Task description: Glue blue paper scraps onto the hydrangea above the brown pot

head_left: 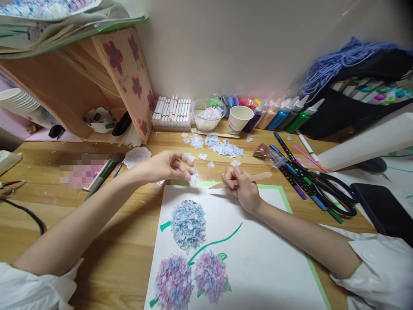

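Note:
A small blue-and-white paper piece (194, 177) is pinched between the fingertips of my left hand (172, 165), above the top edge of the white paper sheet (258, 245). My right hand (241, 187) grips a flat wooden stick (262, 176), whose pointed end reaches left to just below that piece. On the sheet are a round blue paper flower (188, 224), two pink-purple paper flowers (174, 282) and a curved green line (216, 242). Beyond my hands, loose blue-and-white paper pieces (224, 146) lie on the wooden table (129, 241).
Behind stand a marker box (172, 113), a clear bowl (208, 115), a paper cup (239, 119) and paint bottles (282, 114). At right are pens, black scissors (334, 189) and a black phone (380, 206). A decorated box (124, 82) stands at left, near a white palette (137, 157).

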### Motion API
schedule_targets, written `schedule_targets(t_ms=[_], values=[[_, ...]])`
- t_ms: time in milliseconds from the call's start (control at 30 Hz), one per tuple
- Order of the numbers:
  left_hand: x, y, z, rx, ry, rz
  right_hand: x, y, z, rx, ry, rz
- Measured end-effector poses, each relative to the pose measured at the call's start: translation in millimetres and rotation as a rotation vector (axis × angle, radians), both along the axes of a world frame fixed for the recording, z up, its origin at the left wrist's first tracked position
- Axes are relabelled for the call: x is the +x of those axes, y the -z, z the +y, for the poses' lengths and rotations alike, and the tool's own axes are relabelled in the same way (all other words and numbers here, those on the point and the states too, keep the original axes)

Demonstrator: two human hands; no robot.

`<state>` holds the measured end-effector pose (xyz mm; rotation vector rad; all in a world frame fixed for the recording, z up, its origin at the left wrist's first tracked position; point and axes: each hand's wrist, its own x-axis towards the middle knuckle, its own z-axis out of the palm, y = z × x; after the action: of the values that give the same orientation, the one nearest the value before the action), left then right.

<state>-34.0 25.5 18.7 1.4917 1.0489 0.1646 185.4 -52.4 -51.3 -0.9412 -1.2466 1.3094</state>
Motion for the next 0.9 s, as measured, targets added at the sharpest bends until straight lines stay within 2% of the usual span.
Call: schedule_targets(t_ms=[67, 133, 367, 600, 733, 900], values=[[4, 1.5, -8, -0.121, 0.140, 0.037, 1, 0.9, -2, 0.022, -0.027, 0.003], [9, 4.7, -13, -0.157, 0.247, 0.108, 1, 1.8, -5, 0.045, -0.080, -0.009], [22, 14.4, -11, 0.003, 0.368, 0.291, -1, 0.6, -8, 0.100, -0.309, -0.227], [29, 8.7, -9, 0.167, 0.409, 0.408, -1, -3.8, -7, 0.136, -0.396, -0.363], [32, 7.0, -12, 0.206, 0.387, 0.406, -1, -3.4, -6, 0.131, -0.470, -0.430], [10, 12.6, -17, 0.277, 0.297, 0.355, 0, -0.3, -5, 0.135, -0.506, -0.443]])
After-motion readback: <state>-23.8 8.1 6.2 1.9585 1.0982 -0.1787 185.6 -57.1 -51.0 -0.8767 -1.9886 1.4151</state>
